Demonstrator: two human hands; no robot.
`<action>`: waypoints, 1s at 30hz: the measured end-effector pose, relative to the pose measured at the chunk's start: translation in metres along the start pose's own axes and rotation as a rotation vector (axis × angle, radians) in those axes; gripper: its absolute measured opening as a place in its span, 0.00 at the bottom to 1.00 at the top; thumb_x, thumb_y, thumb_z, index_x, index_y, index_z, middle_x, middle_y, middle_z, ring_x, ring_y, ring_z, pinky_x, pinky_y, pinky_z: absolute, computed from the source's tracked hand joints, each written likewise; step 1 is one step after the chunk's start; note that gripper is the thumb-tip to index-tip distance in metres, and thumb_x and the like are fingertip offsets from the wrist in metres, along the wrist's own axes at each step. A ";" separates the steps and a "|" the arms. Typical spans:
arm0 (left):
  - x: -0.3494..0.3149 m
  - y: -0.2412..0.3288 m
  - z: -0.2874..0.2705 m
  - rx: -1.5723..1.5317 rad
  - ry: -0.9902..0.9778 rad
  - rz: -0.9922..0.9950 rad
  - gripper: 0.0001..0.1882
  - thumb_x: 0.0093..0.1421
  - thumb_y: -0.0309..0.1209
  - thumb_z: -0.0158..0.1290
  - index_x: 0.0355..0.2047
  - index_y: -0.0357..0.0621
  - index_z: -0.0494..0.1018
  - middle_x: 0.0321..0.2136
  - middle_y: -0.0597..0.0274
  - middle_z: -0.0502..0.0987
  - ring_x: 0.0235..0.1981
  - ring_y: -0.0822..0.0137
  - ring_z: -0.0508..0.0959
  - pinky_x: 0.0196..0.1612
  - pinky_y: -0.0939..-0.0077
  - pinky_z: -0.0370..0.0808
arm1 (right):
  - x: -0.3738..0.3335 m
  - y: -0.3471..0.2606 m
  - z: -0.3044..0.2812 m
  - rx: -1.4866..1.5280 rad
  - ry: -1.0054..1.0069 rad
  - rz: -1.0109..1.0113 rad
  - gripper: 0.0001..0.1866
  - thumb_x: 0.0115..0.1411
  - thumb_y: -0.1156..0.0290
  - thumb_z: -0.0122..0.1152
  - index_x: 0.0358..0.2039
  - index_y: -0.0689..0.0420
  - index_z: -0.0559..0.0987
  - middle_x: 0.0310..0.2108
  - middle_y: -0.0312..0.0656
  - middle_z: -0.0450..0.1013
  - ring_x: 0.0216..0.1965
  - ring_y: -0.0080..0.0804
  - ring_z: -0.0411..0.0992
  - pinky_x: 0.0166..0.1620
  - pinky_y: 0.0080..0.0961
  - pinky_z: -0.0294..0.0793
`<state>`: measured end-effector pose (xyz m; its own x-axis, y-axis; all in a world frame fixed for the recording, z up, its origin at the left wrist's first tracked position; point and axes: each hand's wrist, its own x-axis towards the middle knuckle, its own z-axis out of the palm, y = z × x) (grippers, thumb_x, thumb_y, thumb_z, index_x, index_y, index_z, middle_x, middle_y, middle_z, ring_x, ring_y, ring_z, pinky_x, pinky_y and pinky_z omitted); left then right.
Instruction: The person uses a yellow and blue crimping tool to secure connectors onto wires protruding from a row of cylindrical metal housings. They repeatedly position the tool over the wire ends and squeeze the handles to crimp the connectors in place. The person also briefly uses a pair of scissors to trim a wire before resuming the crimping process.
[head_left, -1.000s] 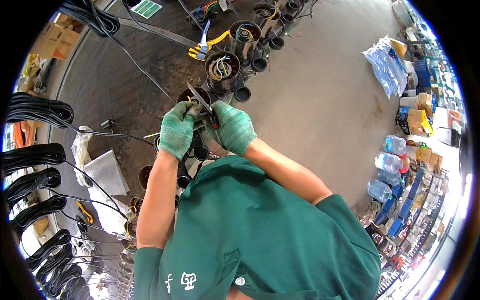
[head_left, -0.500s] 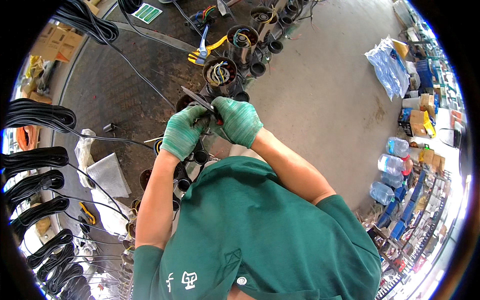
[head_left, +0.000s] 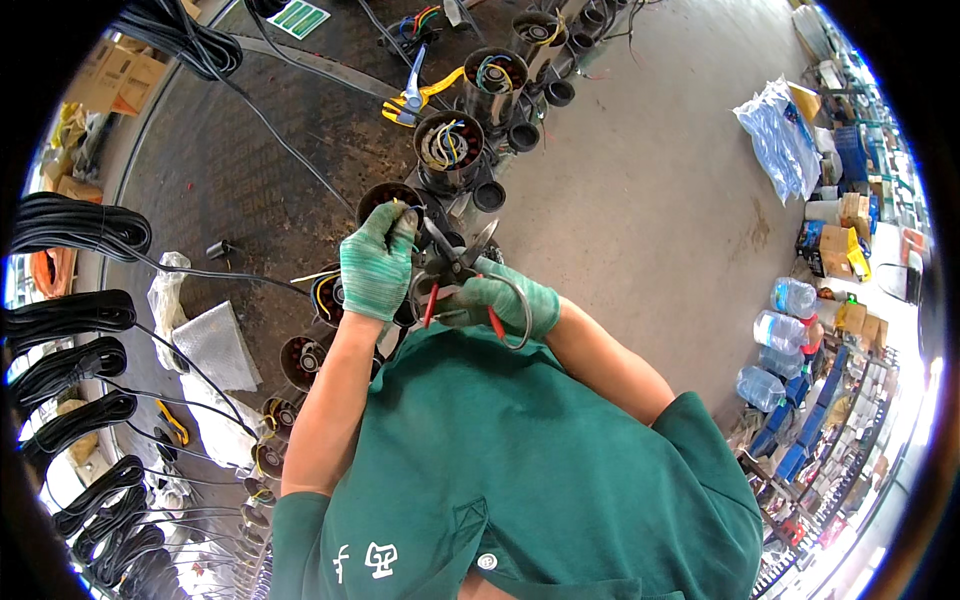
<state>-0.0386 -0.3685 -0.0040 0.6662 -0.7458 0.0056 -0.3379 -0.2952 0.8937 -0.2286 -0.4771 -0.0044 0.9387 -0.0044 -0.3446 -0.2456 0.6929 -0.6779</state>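
My left hand [head_left: 378, 265], in a green knit glove, is closed at the rim of a cylindrical motor housing [head_left: 372, 200]. Its thumb and fingertips pinch thin wires there, partly hidden by the glove. Large scissors [head_left: 457, 268] with red on their handles are held by my right hand [head_left: 512, 298], also gloved. Their blades are spread and point away from me, just right of my left hand. Past that housing stands another open motor [head_left: 450, 150] with white, yellow and blue wires coiled inside.
More motors [head_left: 495, 78] line the dark workbench's [head_left: 260, 160] edge. Yellow-and-blue pliers [head_left: 412, 100] lie behind them. Bundled black cables [head_left: 80, 225] hang at left, their leads crossing the bench. Bubble wrap [head_left: 218, 345] lies at left. Plastic bottles [head_left: 780, 330] stand along the right side.
My right hand has drawn back toward me and the scissors' blades have spread apart. My left hand has shifted slightly right and away, its fingertips now pinching at the housing's rim.
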 end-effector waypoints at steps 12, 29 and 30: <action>-0.002 0.016 -0.006 0.199 -0.066 0.154 0.09 0.67 0.28 0.59 0.45 0.37 0.82 0.34 0.46 0.84 0.35 0.53 0.85 0.41 0.65 0.80 | 0.022 0.002 0.016 -0.462 0.243 0.040 0.24 0.71 0.61 0.55 0.65 0.50 0.68 0.41 0.37 0.76 0.40 0.30 0.78 0.46 0.31 0.79; 0.000 0.023 -0.016 0.348 -0.221 0.257 0.11 0.67 0.29 0.57 0.48 0.45 0.82 0.39 0.53 0.83 0.40 0.48 0.83 0.43 0.60 0.80 | 0.012 -0.002 0.014 -0.940 0.198 0.167 0.29 0.74 0.45 0.45 0.68 0.45 0.69 0.58 0.39 0.78 0.60 0.32 0.74 0.64 0.23 0.63; 0.000 0.023 -0.017 0.346 -0.225 0.258 0.11 0.67 0.29 0.57 0.48 0.45 0.82 0.39 0.53 0.83 0.40 0.48 0.83 0.43 0.60 0.80 | 0.011 -0.005 0.016 -0.906 0.195 0.172 0.28 0.74 0.45 0.45 0.67 0.46 0.70 0.58 0.40 0.78 0.59 0.32 0.75 0.63 0.22 0.64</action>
<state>-0.0350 -0.3655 0.0242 0.3845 -0.9200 0.0760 -0.6998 -0.2368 0.6739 -0.2130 -0.4691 0.0057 0.8354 -0.1312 -0.5337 -0.5481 -0.1291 -0.8263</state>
